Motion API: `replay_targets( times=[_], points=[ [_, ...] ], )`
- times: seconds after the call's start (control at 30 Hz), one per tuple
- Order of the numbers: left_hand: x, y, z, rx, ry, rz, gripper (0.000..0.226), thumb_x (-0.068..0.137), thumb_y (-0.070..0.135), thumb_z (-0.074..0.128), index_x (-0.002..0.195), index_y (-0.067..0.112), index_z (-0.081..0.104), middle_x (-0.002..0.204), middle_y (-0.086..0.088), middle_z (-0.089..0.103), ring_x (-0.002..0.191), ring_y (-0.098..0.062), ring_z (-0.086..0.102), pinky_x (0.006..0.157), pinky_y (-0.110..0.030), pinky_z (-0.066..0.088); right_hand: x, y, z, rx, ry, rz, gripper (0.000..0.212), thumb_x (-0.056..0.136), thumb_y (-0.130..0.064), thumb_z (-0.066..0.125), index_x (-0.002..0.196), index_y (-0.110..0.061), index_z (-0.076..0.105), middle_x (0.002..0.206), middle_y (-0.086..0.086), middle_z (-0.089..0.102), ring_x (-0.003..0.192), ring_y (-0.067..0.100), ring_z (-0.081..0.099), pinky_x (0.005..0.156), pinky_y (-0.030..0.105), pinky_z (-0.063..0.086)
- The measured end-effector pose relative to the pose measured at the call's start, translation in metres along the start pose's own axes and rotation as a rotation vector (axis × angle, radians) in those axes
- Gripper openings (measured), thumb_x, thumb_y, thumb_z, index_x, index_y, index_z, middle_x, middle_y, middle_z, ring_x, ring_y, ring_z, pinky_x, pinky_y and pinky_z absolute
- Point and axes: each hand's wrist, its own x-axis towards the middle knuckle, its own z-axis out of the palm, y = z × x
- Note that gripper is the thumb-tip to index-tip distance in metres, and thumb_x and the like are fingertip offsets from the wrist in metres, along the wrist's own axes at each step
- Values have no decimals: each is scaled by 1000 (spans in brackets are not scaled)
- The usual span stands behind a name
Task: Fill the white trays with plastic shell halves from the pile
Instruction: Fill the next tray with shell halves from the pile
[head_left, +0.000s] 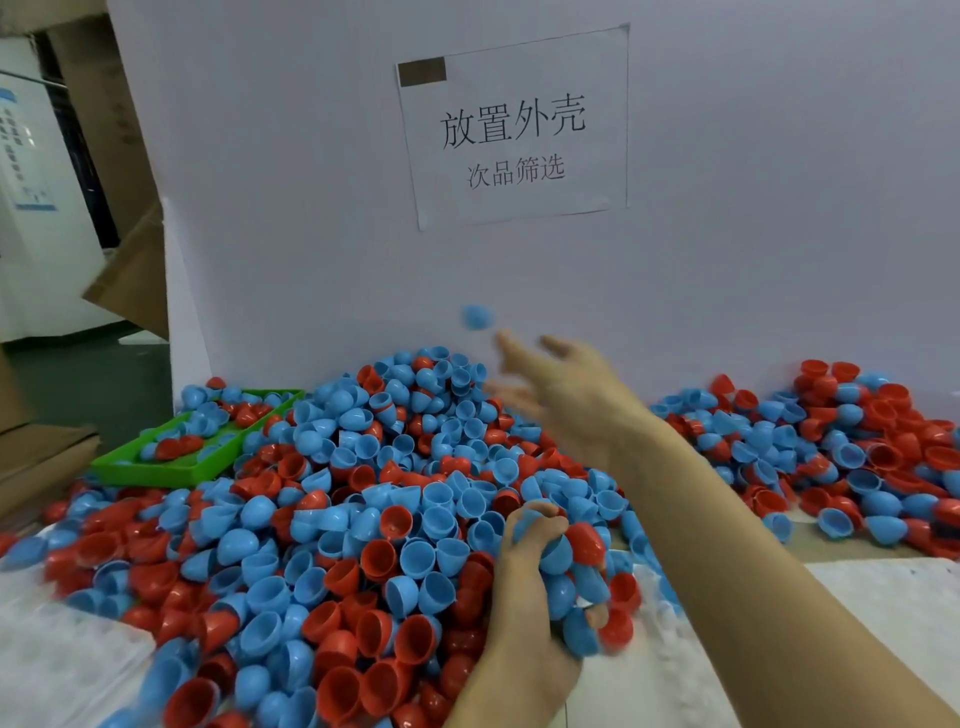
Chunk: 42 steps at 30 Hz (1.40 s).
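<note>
A big pile (374, 499) of blue and red shell halves covers the middle and lower left of the frame, with a second heap (852, 457) at the right, both lying on a white surface (883, 613) against a pale wall (779, 208). The left hand (540, 587), low and centre, is clenched around a bunch of shells (582, 566), blue and red ones bulging out between its fingers. The right hand (566, 395) reaches up and forward over the pile with its fingers spread and released, blurred by motion; a single blue shell (477, 317) hangs in the air just above its fingertips, against the wall, so it looks as though that shell has just been tossed away. A paper sign (514, 130) with printed characters is fixed to the wall in the upper centre. A green tray (171, 470) holding a few shells sits at the left edge of the pile. No clearly readable white tray shows; the white area at lower right may be one, but it cannot be told. The step in hand seems to be gathering and sorting shells from the pile. The next move calls for carrying the held bunch to a white tray and setting the halves down one at a time, without spilling the loose ones from the grip.
</note>
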Motion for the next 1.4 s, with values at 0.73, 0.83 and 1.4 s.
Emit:
replay_targets(
  times=[0.73, 0.83, 1.4],
  points=[
    [1, -2, 4, 117, 3, -15, 10, 92, 21, 61, 98, 13, 61, 72, -8, 64, 53, -17, 61, 37, -20, 39, -74, 82, -64, -460, -164, -229, 24, 101, -31, 54, 96, -31, 78, 90, -2, 76, 83, 21, 72, 74, 38, 61],
    [1, 0, 5, 109, 22, -13, 23, 91, 26, 63, 106, 9, 65, 77, -11, 69, 55, -17, 65, 37, -20, 39, -74, 84, -67, -461, -225, -211, 15, 95, -34, 63, 104, -33, 76, 98, -10, 75, 89, 13, 71, 80, 34, 60],
    [0, 6, 5, -4, 38, -51, 25, 68, 38, 70, 68, 13, 73, 66, -8, 67, 47, -16, 61, 34, -19, 40, -62, 78, -66, -239, -122, -181, 13, 91, -20, 70, 86, -30, 77, 92, -8, 76, 85, 8, 72, 66, 15, 54]
  ],
)
